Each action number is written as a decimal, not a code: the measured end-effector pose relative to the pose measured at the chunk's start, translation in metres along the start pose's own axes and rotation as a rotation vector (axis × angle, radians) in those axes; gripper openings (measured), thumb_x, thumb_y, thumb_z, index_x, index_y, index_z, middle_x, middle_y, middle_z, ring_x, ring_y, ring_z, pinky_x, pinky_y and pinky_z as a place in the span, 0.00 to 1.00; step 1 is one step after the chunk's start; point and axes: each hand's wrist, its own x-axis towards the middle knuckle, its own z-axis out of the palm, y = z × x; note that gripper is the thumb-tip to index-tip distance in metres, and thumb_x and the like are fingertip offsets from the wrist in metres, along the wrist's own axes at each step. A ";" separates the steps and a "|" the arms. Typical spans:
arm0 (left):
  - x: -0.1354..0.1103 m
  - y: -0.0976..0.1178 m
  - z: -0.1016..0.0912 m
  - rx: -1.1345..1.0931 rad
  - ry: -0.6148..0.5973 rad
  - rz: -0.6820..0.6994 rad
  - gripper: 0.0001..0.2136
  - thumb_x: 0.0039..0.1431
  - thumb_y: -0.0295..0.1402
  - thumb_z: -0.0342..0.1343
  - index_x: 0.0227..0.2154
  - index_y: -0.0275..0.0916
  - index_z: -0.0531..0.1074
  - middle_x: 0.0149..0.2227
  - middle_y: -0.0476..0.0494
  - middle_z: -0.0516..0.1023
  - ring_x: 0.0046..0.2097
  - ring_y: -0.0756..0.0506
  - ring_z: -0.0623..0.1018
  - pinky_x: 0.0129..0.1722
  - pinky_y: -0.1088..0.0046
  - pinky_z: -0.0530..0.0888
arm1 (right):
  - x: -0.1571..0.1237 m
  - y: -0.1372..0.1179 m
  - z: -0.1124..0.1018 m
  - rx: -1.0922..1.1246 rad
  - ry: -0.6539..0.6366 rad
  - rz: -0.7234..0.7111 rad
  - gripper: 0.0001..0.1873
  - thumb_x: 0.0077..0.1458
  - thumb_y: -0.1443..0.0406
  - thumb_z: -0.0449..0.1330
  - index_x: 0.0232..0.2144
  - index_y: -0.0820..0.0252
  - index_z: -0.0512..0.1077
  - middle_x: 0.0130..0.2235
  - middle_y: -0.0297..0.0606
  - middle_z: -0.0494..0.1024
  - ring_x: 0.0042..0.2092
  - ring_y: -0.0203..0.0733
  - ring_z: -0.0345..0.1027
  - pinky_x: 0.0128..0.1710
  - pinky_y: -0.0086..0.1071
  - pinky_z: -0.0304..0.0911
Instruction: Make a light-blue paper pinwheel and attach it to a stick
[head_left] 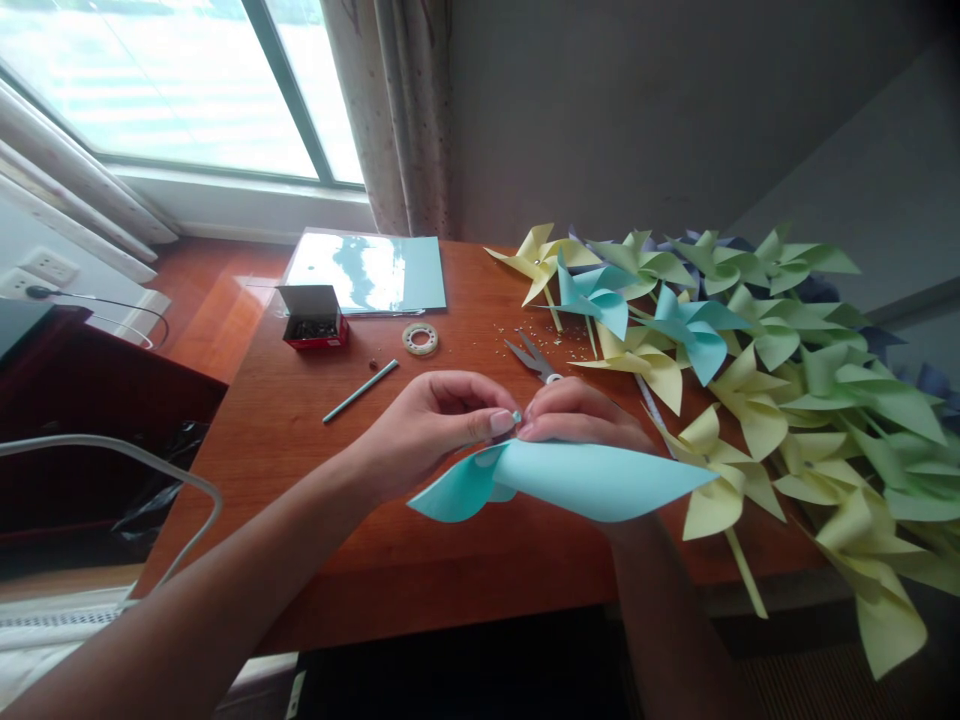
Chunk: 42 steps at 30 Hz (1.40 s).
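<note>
A light blue paper pinwheel with curled blades is held above the front part of the table, in my right hand. The fingers of that hand are closed over its upper side. My left hand pinches a tiny light blue piece between thumb and forefinger, just above the pinwheel's middle; what it is exactly I cannot make out. The fingertips of both hands nearly meet there. Behind the hands lie scissors with their blades apart. A rolled blue paper stick rests left of my hands.
Many yellow, green and blue pinwheels cover the table's right side. A small open red box with dark bits, a tape roll and blue paper in a clear sleeve sit at the back left. Tiny beads are scattered near the scissors.
</note>
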 end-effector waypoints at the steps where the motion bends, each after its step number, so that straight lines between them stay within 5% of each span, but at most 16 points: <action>1: 0.000 0.000 0.000 0.000 0.001 0.001 0.08 0.47 0.32 0.73 0.28 0.35 0.82 0.29 0.45 0.81 0.31 0.50 0.76 0.31 0.77 0.74 | 0.000 0.000 0.000 0.000 0.003 -0.003 0.15 0.60 0.68 0.62 0.43 0.40 0.81 0.37 0.37 0.77 0.38 0.47 0.73 0.37 0.42 0.70; 34: 0.000 -0.001 -0.002 -0.036 -0.046 -0.025 0.06 0.49 0.31 0.72 0.28 0.35 0.82 0.30 0.45 0.80 0.31 0.51 0.76 0.31 0.79 0.74 | 0.001 0.000 0.000 -0.039 0.002 -0.001 0.12 0.59 0.65 0.64 0.41 0.38 0.80 0.36 0.36 0.78 0.37 0.47 0.75 0.38 0.42 0.74; 42: 0.001 -0.001 -0.002 -0.041 -0.046 -0.025 0.08 0.47 0.32 0.73 0.28 0.34 0.81 0.30 0.44 0.80 0.31 0.50 0.76 0.31 0.78 0.73 | 0.000 0.007 0.000 0.003 -0.005 -0.076 0.08 0.62 0.65 0.64 0.42 0.47 0.80 0.38 0.35 0.78 0.39 0.43 0.74 0.42 0.38 0.72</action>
